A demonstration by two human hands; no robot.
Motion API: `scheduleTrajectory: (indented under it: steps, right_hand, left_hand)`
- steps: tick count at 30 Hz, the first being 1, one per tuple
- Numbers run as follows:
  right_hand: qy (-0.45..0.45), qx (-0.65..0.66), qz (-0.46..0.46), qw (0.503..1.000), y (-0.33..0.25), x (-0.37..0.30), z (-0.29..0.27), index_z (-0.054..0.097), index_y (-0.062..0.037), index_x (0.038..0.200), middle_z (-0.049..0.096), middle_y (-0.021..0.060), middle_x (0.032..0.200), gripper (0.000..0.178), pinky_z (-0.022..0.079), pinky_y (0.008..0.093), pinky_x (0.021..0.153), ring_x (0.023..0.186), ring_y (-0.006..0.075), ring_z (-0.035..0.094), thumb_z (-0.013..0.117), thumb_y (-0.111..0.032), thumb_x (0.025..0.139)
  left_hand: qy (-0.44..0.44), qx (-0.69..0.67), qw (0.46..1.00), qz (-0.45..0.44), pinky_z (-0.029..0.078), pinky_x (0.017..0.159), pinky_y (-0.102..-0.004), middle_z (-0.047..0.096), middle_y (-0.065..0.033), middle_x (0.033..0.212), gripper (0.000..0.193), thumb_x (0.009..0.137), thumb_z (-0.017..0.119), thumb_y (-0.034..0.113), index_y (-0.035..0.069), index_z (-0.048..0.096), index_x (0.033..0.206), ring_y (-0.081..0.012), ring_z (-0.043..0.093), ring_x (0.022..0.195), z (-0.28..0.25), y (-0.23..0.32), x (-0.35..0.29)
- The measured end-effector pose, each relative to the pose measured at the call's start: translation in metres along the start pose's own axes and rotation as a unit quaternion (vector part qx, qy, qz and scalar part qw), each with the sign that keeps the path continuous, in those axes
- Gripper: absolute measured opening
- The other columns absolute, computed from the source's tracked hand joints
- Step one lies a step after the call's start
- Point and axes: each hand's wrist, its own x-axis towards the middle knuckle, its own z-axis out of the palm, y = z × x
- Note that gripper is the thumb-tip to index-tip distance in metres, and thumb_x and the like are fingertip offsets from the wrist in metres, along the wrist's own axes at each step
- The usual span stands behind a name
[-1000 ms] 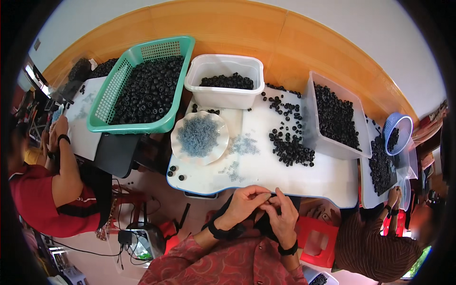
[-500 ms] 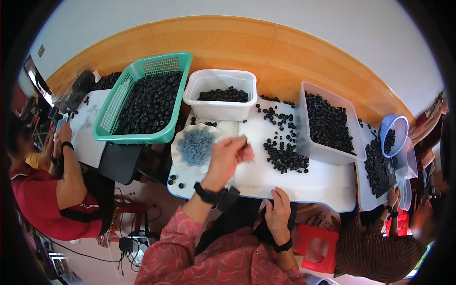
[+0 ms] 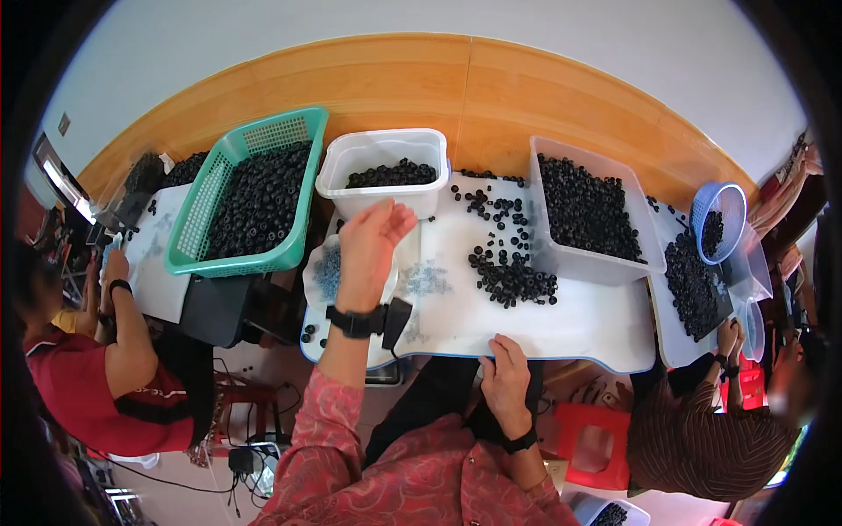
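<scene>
My left hand is raised over the white plate, just in front of the white tub. Its fingers are stretched out, and I see nothing in them. Blue-grey small pieces fill the plate, which my hand and wrist partly hide. Inside the tub lie black ring-shaped parts. At the table's front edge rests my right hand, fingers loosely bent and apart, with nothing seen in it. Beyond it, a heap of black parts lies on the white table.
A green basket of black parts stands left. On the right is a translucent bin, full of black parts. Blue-grey bits lie scattered on the table. People sit on both sides; a red stool is at the lower right.
My left hand has moved left and away from me, toward the white tub. Its fingers have opened, and the small black part in them is gone from sight. My right hand stays at the edge.
</scene>
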Motion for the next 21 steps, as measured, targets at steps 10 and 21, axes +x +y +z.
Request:
scheduleTrajectory:
  steps: [10, 21]
  right_hand:
    - [-0.008, 0.013, 0.002, 1.000, -0.001, -0.004, 0.002, 0.064, 0.0031, 0.107, 0.062, 0.0177, 0.114, 0.031, 0.048, 0.0421, 0.091, 0.105, 0.0364, 0.060, 0.071, 0.001, 0.076]
    - [0.001, 0.009, -0.004, 1.000, 0.002, -0.005, 0.004, 0.065, 0.0033, 0.106, 0.062, 0.0175, 0.115, 0.030, 0.049, 0.0420, 0.090, 0.104, 0.0368, 0.060, 0.071, 0.000, 0.076]
  left_hand:
    - [0.029, 0.274, 0.961, -0.036, 0.052, 0.056, -0.0224, 0.067, -0.0042, 0.083, 0.018, 0.092, 0.066, 0.014, -0.002, 0.068, 0.102, -0.0090, 0.061, 0.064, -0.064, -0.054, -0.100]
    - [-0.020, 0.556, 0.813, 0.174, 0.050, 0.062, -0.0367, 0.065, -0.0140, 0.077, 0.011, 0.082, 0.068, 0.004, 0.002, 0.072, 0.092, -0.0270, 0.064, 0.067, -0.072, -0.082, -0.106]
